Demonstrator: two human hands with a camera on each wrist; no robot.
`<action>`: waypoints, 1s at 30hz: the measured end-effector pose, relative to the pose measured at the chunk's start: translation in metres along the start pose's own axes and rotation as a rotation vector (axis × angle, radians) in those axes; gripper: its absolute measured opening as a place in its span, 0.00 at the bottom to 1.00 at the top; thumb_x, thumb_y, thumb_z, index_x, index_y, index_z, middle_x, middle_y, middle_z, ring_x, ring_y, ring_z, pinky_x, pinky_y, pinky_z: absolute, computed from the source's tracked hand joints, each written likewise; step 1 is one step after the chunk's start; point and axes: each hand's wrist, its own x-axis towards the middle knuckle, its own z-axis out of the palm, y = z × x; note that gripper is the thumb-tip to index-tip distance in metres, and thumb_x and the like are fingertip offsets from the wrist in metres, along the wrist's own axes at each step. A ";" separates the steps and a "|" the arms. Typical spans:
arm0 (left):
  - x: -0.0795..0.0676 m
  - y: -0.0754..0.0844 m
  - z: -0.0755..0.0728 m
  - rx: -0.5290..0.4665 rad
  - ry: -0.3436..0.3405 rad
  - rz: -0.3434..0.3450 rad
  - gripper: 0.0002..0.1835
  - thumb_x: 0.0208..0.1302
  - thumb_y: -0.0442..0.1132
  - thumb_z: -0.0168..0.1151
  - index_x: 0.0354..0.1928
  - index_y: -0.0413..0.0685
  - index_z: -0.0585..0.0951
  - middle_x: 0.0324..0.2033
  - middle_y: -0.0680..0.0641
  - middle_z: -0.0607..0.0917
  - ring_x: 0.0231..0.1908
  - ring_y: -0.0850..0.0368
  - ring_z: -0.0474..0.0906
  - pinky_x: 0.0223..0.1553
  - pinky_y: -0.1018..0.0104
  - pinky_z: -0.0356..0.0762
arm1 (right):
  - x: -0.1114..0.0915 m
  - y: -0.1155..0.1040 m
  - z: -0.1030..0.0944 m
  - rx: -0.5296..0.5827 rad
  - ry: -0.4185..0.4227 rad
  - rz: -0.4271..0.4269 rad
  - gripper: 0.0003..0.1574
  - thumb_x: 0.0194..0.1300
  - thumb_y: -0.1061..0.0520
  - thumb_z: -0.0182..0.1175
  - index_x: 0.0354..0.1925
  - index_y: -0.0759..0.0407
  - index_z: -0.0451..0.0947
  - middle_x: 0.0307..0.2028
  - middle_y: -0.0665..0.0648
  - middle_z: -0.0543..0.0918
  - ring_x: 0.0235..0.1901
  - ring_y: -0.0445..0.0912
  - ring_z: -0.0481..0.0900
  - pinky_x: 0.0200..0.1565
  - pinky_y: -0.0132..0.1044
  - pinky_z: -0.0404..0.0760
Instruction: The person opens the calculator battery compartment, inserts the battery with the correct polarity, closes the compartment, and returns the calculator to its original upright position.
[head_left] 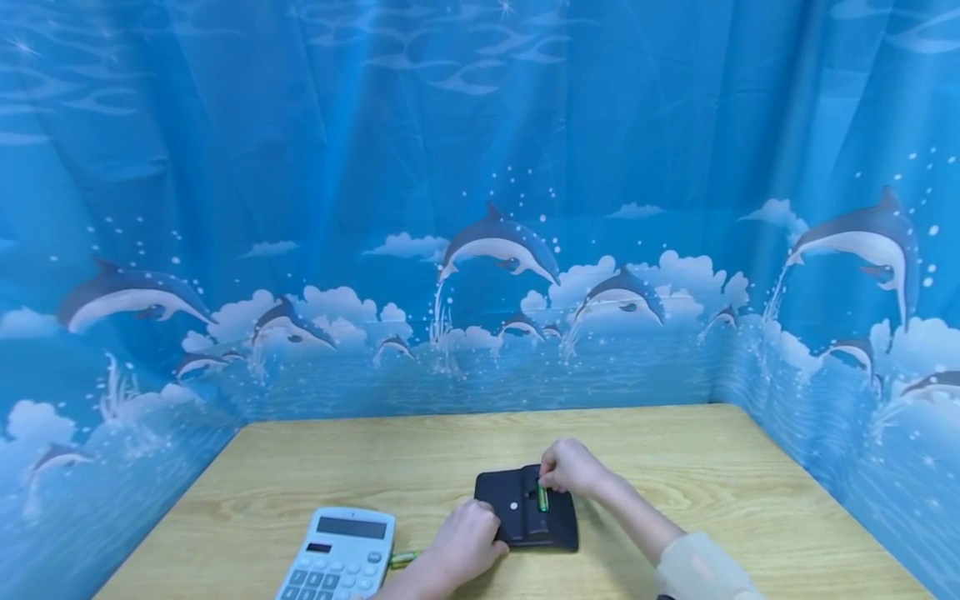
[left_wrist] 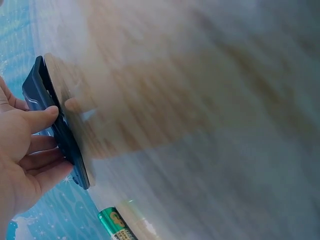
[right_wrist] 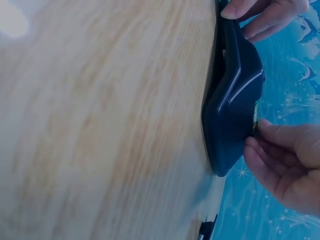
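Note:
A black calculator (head_left: 512,525) lies back side up on the table, its battery slot uncovered. My left hand (head_left: 467,537) grips its near left edge; the left wrist view shows the thumb (left_wrist: 50,111) on one side and the fingers below. A green battery (head_left: 543,498) sits in or at the slot, with the fingertips of my right hand (head_left: 576,468) pinching its far end. From the right wrist view only a sliver of that battery (right_wrist: 255,116) shows; whether it is fully seated cannot be told.
A light blue calculator (head_left: 341,554) lies face up at the left, its lower part cut off. Beside it, partly behind my left arm, is another green battery (head_left: 403,559). A small black object (right_wrist: 206,229) shows low in the right wrist view. Dolphin-printed curtains (head_left: 360,208) surround the wooden table (head_left: 720,492).

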 end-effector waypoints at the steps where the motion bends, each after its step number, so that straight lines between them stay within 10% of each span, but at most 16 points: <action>1: 0.000 0.000 0.000 0.001 0.003 0.001 0.13 0.43 0.44 0.71 0.17 0.44 0.80 0.19 0.51 0.75 0.23 0.61 0.73 0.24 0.68 0.72 | 0.000 -0.001 0.000 -0.004 0.004 0.004 0.09 0.51 0.68 0.65 0.18 0.60 0.80 0.13 0.50 0.77 0.14 0.40 0.72 0.19 0.30 0.73; 30: 0.000 -0.002 0.002 -0.008 0.021 0.014 0.12 0.41 0.44 0.71 0.16 0.44 0.79 0.18 0.51 0.74 0.21 0.60 0.72 0.23 0.68 0.72 | -0.003 -0.002 0.003 -0.017 0.016 0.053 0.08 0.51 0.68 0.65 0.19 0.60 0.78 0.15 0.50 0.76 0.16 0.41 0.73 0.19 0.32 0.74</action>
